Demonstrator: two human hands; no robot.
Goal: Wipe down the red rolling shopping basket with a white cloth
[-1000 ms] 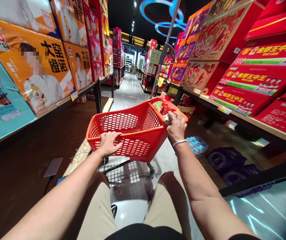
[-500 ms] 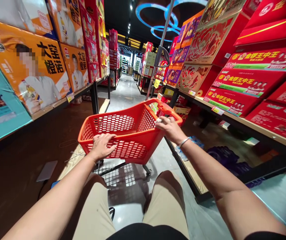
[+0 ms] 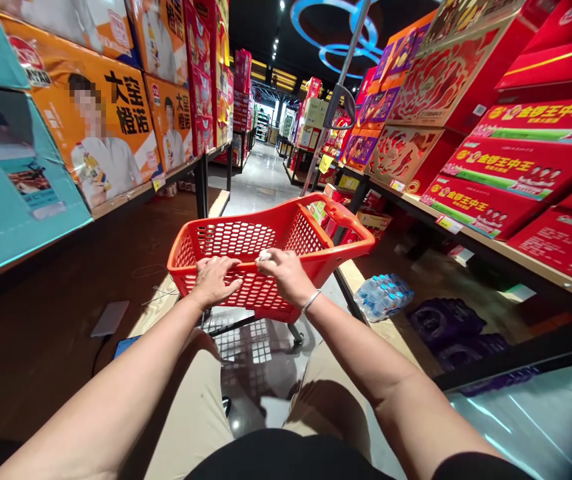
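A red plastic shopping cart (image 3: 323,267) with perforated walls stands sideways in front of my knees; its basket looks bare inside. My left hand (image 3: 213,280) lies over the near rim, fingers curled across it and thumb on the outer wall. Farther right on the same rim, my right hand (image 3: 286,275) has its fingers bent over the edge. A small white thing (image 3: 265,255) shows at its fingertips, too small to name. The cart's handle (image 3: 366,243) is at the right end, with neither hand on it.
Shelves with orange cartons (image 3: 116,133) and turquoise boxes (image 3: 21,173) line the left. Red boxes (image 3: 506,167) are stacked on the right, above shrink-wrapped bottles (image 3: 383,297). A metal pole (image 3: 333,100) rises behind the cart. Near the left shelf lies a pale flat device (image 3: 110,319).
My right hand has moved left from the cart's handle end to the near rim, close to my left hand. The view has turned slightly left, while my left hand stays on the rim.
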